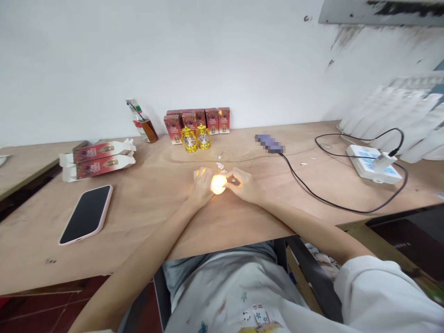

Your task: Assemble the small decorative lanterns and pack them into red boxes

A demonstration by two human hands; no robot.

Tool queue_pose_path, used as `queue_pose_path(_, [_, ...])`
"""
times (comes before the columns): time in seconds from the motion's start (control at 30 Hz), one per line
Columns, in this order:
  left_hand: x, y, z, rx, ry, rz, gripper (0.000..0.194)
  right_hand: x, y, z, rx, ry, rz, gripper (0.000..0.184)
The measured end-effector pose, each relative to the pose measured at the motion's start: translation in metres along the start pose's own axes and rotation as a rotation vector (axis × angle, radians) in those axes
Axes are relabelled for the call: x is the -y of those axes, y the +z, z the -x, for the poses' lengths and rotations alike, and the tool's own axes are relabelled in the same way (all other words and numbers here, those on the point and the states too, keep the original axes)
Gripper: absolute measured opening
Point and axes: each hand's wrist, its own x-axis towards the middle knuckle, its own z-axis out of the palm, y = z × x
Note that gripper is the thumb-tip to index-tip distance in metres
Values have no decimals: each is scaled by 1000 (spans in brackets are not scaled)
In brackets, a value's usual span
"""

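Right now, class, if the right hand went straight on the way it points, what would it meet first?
The right hand would likely first meet the glowing round thing at its fingertips, with the left hand just beyond. Glare hides the exact contact, so the depth there is unclear.

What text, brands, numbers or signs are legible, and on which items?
None legible.
Upright red boxes: pale lettering, too small.
Open-flapped red-and-white cartons: print too blurred.
Glass bottle: label too small.
White power strip: blue markings, unreadable.
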Motion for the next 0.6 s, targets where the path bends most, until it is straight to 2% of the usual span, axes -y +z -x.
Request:
queue_pose_path(0.2, [-5,-8,-4,26,41,15,19,5,-3,-2,9,-39,-23,20])
queue_pose_path(0.3, [-2,-16,-7,-9,32,-6,16,0,-8,-7,-19,5,-52,21])
queue_pose_path(0.37, [5,-20,-7,-80,-19,-41,16,-12,-13,-13,-38,70,-20,21])
queue_pose_path(0.47, [22,-25,-5,-190,-103,-83,19,-41,-17,-32,24,162,113,20])
queue_pose_path(0.6, [38,-25,-2,-225,-154,-122,23,-74,-13,-65,225,176,257,15])
